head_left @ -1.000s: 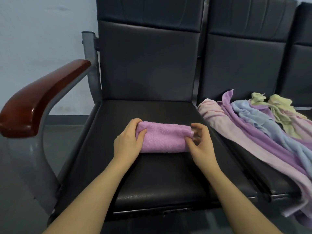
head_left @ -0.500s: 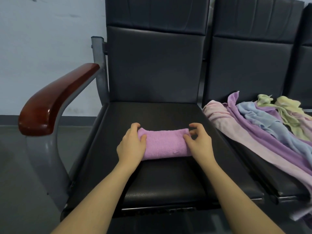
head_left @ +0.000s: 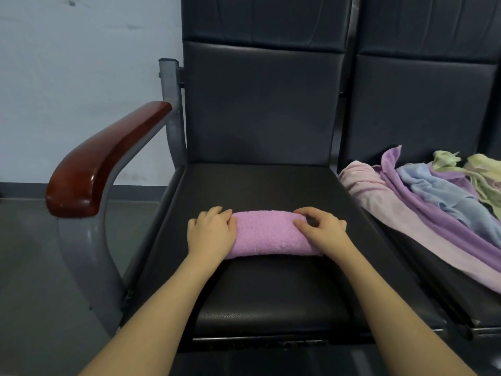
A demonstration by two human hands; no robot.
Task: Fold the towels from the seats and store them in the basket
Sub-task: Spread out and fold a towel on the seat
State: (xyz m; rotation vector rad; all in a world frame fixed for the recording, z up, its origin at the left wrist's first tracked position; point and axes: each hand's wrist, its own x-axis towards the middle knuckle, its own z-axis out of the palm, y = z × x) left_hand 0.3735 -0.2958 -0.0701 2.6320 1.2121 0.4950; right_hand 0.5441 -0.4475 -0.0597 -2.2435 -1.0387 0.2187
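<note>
Nearest, two bare forearms reached in over the front edge of the black seat (head_left: 271,299). The left hand (head_left: 210,236) lay over the left end of one folded pink-purple towel (head_left: 267,236), its fingers (head_left: 217,214) curled over the far edge of that end. The right hand (head_left: 322,229) covered the right end, with its fingers (head_left: 306,213) bent and their tips pressed into the pile, a small gap showing under the arched knuckles. Both sets of fingers were clamped on the bundle. The grip at each end probably served to keep the layers from springing open and to ready the bundle for lifting as a single piece.

Between the two sets of fingers, the towel sat as a thick, rounded pad across the middle of the seat, touching the cushion. It looked fully folded, so I judged the folding step close to finished and the carry to the basket next. No basket showed anywhere in view.

To the right of the right fingers, well apart on the neighbouring seat (head_left: 433,302), lay the unfolded heap (head_left: 423,202), draped loosely and spilling off the front edge. It held at least five pieces by colour: one pale pink, one or two purple, one blue, two yellow-green. The exact count could not be told.

Left of the left fingers stood one reddish-brown wooden armrest (head_left: 103,161). Farthest, two black backrests rose behind.
</note>
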